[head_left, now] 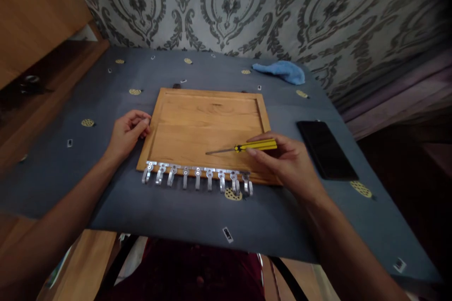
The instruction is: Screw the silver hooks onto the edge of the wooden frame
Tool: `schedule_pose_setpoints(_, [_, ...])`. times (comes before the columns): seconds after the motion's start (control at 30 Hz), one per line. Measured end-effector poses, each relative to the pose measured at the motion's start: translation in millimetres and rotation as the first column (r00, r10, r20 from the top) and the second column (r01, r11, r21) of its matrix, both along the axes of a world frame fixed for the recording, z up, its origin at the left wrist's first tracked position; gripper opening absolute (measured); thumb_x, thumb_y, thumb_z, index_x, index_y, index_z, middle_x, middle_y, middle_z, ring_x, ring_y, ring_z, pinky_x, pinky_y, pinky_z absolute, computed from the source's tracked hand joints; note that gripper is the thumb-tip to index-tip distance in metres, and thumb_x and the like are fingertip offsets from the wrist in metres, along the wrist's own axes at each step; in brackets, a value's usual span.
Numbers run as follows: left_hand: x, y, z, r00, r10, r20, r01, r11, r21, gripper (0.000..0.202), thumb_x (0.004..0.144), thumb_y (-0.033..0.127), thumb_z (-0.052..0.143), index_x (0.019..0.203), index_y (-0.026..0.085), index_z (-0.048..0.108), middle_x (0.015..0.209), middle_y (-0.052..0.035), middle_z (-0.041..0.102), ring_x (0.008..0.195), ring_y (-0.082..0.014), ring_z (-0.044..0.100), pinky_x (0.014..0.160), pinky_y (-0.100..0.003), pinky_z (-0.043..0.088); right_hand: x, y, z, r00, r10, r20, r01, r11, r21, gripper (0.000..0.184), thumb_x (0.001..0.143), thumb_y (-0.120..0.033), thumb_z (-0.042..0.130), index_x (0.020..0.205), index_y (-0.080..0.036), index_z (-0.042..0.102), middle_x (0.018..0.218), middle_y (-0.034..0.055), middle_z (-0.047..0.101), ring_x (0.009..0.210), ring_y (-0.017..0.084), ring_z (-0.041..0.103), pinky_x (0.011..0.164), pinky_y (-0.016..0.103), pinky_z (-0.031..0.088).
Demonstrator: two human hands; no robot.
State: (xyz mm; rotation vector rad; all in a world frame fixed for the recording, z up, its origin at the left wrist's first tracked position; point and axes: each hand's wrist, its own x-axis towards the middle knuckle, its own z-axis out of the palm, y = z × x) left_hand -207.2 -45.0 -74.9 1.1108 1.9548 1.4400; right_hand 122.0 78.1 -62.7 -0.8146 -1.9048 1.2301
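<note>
A framed wooden panel (205, 124) lies flat on the table in front of me. Along its near edge runs a metal rail with several silver hooks (197, 178), which hang over the border toward me. My right hand (286, 155) is closed around the yellow handle of a screwdriver (254, 146), its shaft pointing left above the panel. Beside the panel's left edge rests my left hand (130, 129), its fingers curled in; whether anything is between them is hidden.
A blue cloth (282, 71) lies at the back right of the table. To the right of the panel is a black phone (327, 150). The grey tablecloth (197, 223) has yellow pineapple prints. A wooden cabinet (42, 14) stands on the left, a patterned curtain (226, 4) behind.
</note>
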Motion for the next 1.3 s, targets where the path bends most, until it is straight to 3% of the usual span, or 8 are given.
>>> schedule_pose_setpoints(0.13, [1.4, -1.5, 1.4, 1.0, -0.021, 0.003, 0.021, 1.0, -0.014, 0.03, 0.073, 0.043, 0.065, 0.088, 0.018, 0.061, 0.06, 0.0026, 0.058, 0.055, -0.011, 0.053, 0.054, -0.022, 0.043, 1.0, 8.3, -3.8, 0.974, 0.094, 0.207, -0.131, 0.976, 0.176, 0.019, 0.08, -0.038, 0.071, 0.082, -0.019, 0.068, 0.074, 0.0009, 0.07, 0.065, 0.015, 0.065, 0.057, 0.025, 0.051])
schedule_pose_setpoints(0.27, [2.0, -1.7, 1.7, 0.999, -0.043, -0.001, 0.043, 0.999, -0.013, 0.034, 0.074, 0.049, 0.064, 0.088, 0.018, 0.061, 0.06, 0.0024, 0.059, 0.055, -0.0122, 0.054, 0.056, -0.023, 0.045, -11.0, 12.9, -7.0, 0.9, 0.039, 0.433, -0.247, 0.865, 0.436, 0.014, 0.089, -0.032, 0.062, 0.085, -0.019, 0.068, 0.078, 0.0031, 0.068, 0.071, 0.016, 0.064, 0.062, 0.027, 0.048])
schedule_pose_setpoints(0.53, [0.9, -2.9, -0.4, 0.997, -0.067, -0.03, 0.066, 0.998, -0.009, 0.036, 0.075, 0.053, 0.063, 0.089, 0.02, 0.06, 0.06, 0.0016, 0.058, 0.056, -0.0136, 0.055, 0.056, -0.025, 0.047, -55.9, 23.2, -7.4, 0.844, -0.073, 0.532, -0.283, 0.781, 0.556, 0.009, 0.089, -0.026, 0.063, 0.088, -0.019, 0.068, 0.088, 0.0077, 0.065, 0.087, 0.023, 0.06, 0.077, 0.035, 0.046])
schedule_pose_setpoints(0.83, [1.0, -4.9, 3.0, 0.997, -0.049, -0.056, 0.047, 0.998, -0.038, 0.045, 0.07, 0.061, 0.065, 0.089, 0.02, 0.061, 0.062, 0.0003, 0.061, 0.059, -0.0159, 0.056, 0.058, -0.026, 0.048, -67.0, 35.8, -12.7, 0.8, -0.209, 0.562, -0.2, 0.791, 0.578, 0.01, 0.09, -0.022, 0.058, 0.095, -0.018, 0.066, 0.099, 0.0102, 0.066, 0.098, 0.026, 0.058, 0.087, 0.039, 0.043])
schedule_pose_setpoints(1.0, [4.6, -7.5, 13.2, 0.996, -0.073, -0.049, 0.069, 0.995, -0.077, 0.035, 0.072, 0.054, 0.072, 0.089, 0.024, 0.064, 0.066, 0.0021, 0.064, 0.066, -0.0175, 0.059, 0.062, -0.027, 0.049, -59.5, 35.8, -12.1, 0.776, -0.234, 0.585, -0.169, 0.817, 0.551, 0.018, 0.088, -0.023, 0.064, 0.105, -0.018, 0.065, 0.104, 0.0082, 0.069, 0.1, 0.023, 0.06, 0.088, 0.035, 0.044])
schedule_pose_setpoints(1.17, [9.2, -6.7, 18.4, 0.997, -0.053, -0.054, 0.048, 0.995, -0.084, 0.033, 0.07, 0.054, 0.073, 0.085, 0.027, 0.064, 0.064, 0.0032, 0.063, 0.063, -0.0181, 0.058, 0.059, -0.028, 0.049, -44.4, 34.7, -9.0, 0.807, -0.244, 0.538, -0.107, 0.835, 0.54, 0.023, 0.086, -0.022, 0.065, 0.108, -0.018, 0.066, 0.105, 0.0078, 0.07, 0.1, 0.021, 0.063, 0.085, 0.031, 0.047])
schedule_pose_setpoints(1.3, [7.7, -8.9, 27.3, 0.998, -0.019, -0.054, 0.015, 0.997, -0.075, 0.029, 0.071, 0.05, 0.073, 0.084, 0.026, 0.063, 0.063, 0.0045, 0.063, 0.061, -0.016, 0.056, 0.058, -0.026, 0.048, -10.6, 37.9, -1.9, 0.825, -0.315, 0.47, 0.003, 0.833, 0.553, 0.024, 0.089, -0.025, 0.06, 0.111, -0.02, 0.066, 0.107, 0.0068, 0.07, 0.096, 0.02, 0.065, 0.082, 0.032, 0.05])
